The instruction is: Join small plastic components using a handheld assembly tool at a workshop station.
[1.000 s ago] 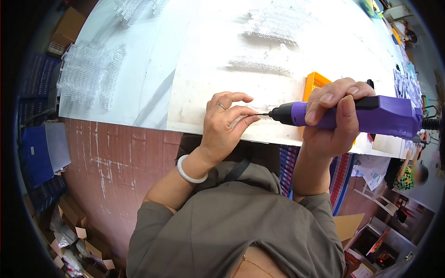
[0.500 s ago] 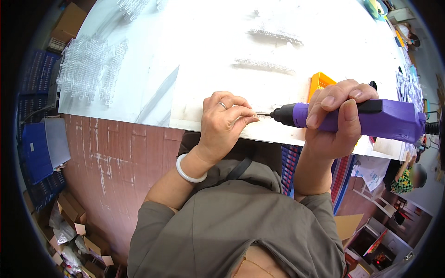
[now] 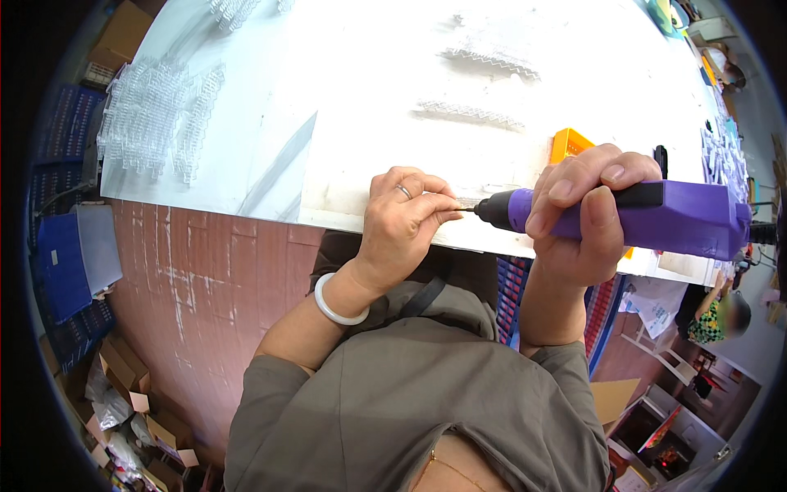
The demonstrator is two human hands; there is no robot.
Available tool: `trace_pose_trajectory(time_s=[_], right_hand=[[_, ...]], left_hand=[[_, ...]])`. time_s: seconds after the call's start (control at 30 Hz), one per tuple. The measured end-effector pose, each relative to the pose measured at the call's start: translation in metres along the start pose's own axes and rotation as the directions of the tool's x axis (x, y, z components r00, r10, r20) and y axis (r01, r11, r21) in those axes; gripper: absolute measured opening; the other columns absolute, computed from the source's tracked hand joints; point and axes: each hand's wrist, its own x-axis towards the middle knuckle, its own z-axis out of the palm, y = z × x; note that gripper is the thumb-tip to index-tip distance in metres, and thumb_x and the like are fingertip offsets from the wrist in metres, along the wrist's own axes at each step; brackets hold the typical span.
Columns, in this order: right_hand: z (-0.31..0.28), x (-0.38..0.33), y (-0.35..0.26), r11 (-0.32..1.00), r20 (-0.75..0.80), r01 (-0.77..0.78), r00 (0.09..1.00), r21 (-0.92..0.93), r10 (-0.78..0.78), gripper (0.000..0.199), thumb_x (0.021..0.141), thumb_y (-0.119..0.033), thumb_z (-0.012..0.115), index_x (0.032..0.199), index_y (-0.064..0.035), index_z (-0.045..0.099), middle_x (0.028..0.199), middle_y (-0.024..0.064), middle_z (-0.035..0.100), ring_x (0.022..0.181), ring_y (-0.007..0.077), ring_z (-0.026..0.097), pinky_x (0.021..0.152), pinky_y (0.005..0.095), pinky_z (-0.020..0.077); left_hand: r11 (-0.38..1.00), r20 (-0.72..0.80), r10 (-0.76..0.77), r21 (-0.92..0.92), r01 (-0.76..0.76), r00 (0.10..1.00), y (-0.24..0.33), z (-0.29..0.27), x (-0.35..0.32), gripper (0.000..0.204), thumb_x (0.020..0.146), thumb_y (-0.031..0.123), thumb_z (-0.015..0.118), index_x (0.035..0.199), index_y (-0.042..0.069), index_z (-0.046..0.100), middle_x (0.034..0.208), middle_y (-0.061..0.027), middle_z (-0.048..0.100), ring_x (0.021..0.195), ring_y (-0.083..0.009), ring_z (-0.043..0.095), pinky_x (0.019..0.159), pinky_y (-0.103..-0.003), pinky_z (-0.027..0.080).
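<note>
My right hand [image 3: 586, 209] is wrapped round a purple electric screwdriver [image 3: 701, 220] with a black nose, held level and pointing left. Its thin bit [image 3: 466, 210] reaches the fingertips of my left hand [image 3: 406, 215]. There thumb and forefinger are pinched together at the bit's end; whatever small piece they grip is too small to make out. Both hands are above the front edge of the white table [image 3: 361, 148]. Farther back on it lie clear zigzag-edged plastic strips [image 3: 471, 113].
A pile of clear plastic strips [image 3: 147, 123] covers the table's left side. An orange tray [image 3: 570, 143] stands just beyond my right hand, with a black pen-like object [image 3: 661, 160] nearby. Blue crates [image 3: 65, 254] and cardboard boxes [image 3: 123, 365] line the left. Another person [image 3: 713, 316] is far right.
The screwdriver has shifted slightly left, bringing its nose closer to my left fingertips. My left hand has moved a little to the right, still pinching.
</note>
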Motion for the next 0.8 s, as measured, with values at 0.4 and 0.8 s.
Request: trace_pose_trajectory(time_s=[0.4, 0.8], right_hand=[[0.006, 0.005, 0.013, 0.966, -0.009, 0.061, 0.998, -0.253, -0.066, 0.017, 0.085, 0.001, 0.058, 0.099, -0.0008, 0.049, 0.076, 0.0173, 0.061, 0.048, 0.0183, 0.058, 0.042, 0.0265, 0.0503], [0.009, 0.002, 0.024, 0.962, -0.038, 0.015, 0.999, -0.274, -0.026, 0.018, 0.085, 0.004, 0.057, 0.1, -0.0005, 0.047, 0.075, 0.0165, 0.061, 0.049, 0.0177, 0.059, 0.045, 0.0274, 0.0519]], left_hand=[[0.934, 0.154, 0.225, 0.247, -0.258, 0.962, 0.01, 0.012, -0.022, 0.038, 0.077, 0.012, 0.068, 0.11, -0.005, 0.061, 0.115, -0.0144, 0.06, 0.111, -0.028, 0.055, 0.092, -0.039, 0.048], [0.935, 0.163, 0.215, 0.252, -0.251, 0.963, 0.008, 0.012, -0.022, 0.04, 0.077, 0.012, 0.067, 0.113, -0.005, 0.06, 0.118, -0.0144, 0.058, 0.113, -0.0271, 0.055, 0.094, -0.038, 0.047]])
